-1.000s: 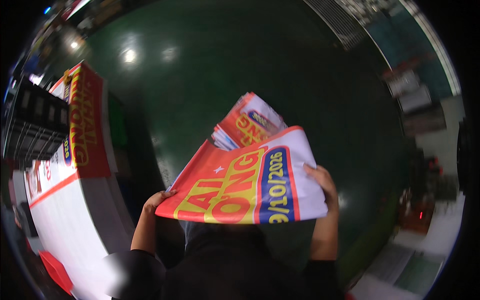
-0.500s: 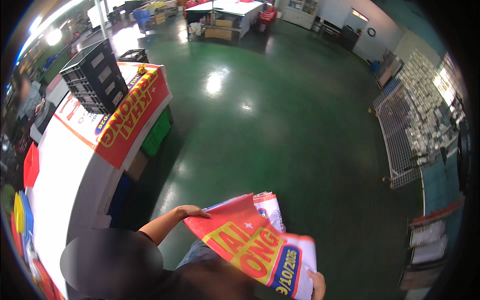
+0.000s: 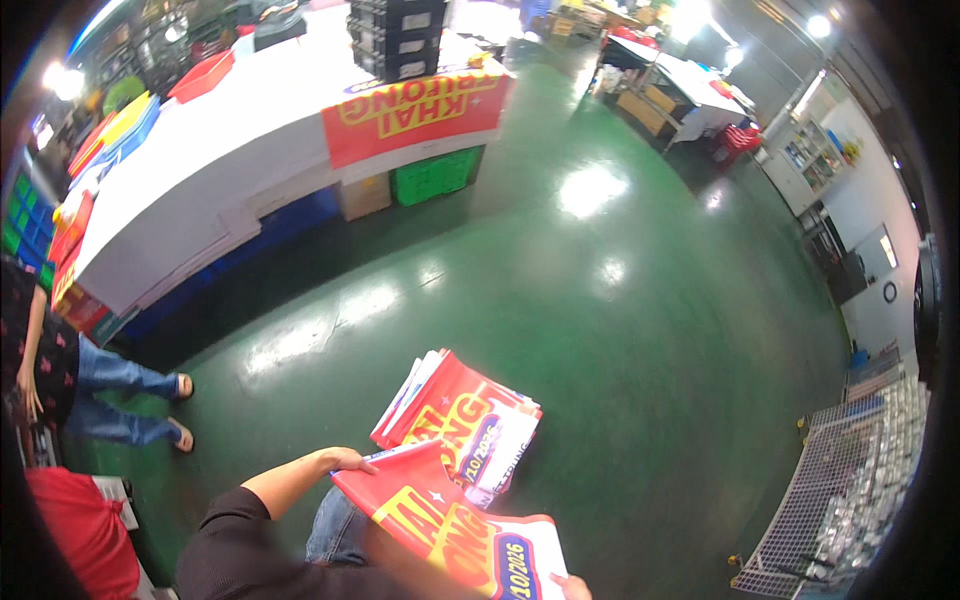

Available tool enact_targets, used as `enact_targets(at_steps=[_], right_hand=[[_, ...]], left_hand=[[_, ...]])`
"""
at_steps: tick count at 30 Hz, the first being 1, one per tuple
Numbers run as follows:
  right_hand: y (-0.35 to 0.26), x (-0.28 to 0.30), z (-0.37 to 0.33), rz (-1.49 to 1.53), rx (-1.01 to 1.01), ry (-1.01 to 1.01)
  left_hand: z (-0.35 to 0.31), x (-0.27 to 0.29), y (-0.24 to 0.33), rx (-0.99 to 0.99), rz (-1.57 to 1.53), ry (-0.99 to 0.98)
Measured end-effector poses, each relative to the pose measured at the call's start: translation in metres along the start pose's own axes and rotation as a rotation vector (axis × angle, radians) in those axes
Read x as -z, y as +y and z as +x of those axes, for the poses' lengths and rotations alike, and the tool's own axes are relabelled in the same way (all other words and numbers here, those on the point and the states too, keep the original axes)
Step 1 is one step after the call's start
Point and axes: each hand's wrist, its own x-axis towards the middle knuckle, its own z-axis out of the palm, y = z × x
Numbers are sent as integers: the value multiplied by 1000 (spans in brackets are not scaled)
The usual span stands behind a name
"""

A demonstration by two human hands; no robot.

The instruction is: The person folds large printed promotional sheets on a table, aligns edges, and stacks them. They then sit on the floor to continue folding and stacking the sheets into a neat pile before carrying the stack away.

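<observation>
A red and white printed banner sheet (image 3: 408, 492) with yellow lettering and a blue patch is stretched between my hands. My left hand (image 3: 348, 460) pinches its upper left corner, fingers closed on the edge. At the lower right, my right hand (image 3: 573, 587) grips the opposite end, partly cut off by the picture's edge. Just beyond the held banner is a pile of folded banners (image 3: 452, 385) in the same print, seen against the green floor. The near part of that pile is covered by the held banner. What the pile rests on is hidden.
A long white table (image 3: 225, 115) on the left bears stacked black crates (image 3: 397, 38) and a similar draped banner (image 3: 420, 120). Another person in jeans (image 3: 120, 390) stands at the left. A wheeled wire-mesh rack (image 3: 815, 490) is at the lower right; green floor (image 3: 520, 270) lies between.
My view has swung left, so table and rack sit further right and the person in jeans has come into view. The banner pile shows more fully. Both hands still hold the banner.
</observation>
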Motion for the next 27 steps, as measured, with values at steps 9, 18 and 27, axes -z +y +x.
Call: enact_targets(at_steps=[9, 18, 27], right_hand=[[-83, 2, 149, -555, 909, 345], [-198, -18, 228, 448, 1241, 164], [-22, -153, 513, 337, 864, 482]], left_hand=[[87, 13, -40, -508, -45, 315], [100, 115, 52, -933, -299, 721], [369, 87, -42, -537, 26, 837]])
